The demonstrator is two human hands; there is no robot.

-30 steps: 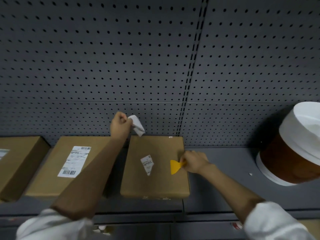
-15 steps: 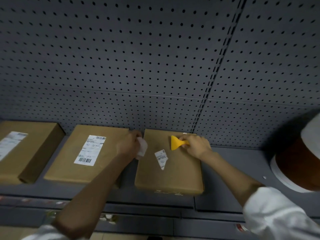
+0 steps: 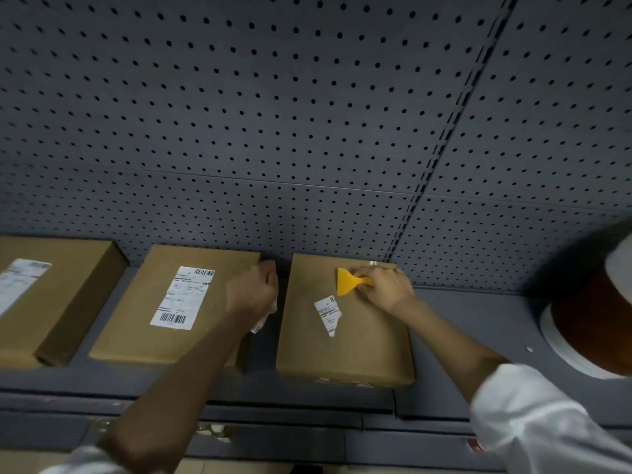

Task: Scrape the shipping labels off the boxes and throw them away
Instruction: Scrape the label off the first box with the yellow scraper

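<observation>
Three cardboard boxes on a grey shelf, scraping in progress on the rightmost. Far left of both hands, the first box [image 3: 51, 295] carries a label cut off by the frame edge. The second box [image 3: 171, 302], just left of the left-hand fingers, bears an intact label [image 3: 183, 297] with barcodes top and bottom; its text is too small to read. The left hand [image 3: 253, 295] is clenched round a torn label piece [image 3: 265, 319], which hangs below the fingers. The third box [image 3: 345, 319] holds a torn label remnant [image 3: 328, 313], print illegible, just left of and below the right-hand fingers. The right hand [image 3: 386, 285] grips the yellow scraper [image 3: 347, 281], blade above the remnant. Probable next move: set the blade edge under the remnant. A brown bucket with a white rim [image 3: 588, 323] stands at far right.
</observation>
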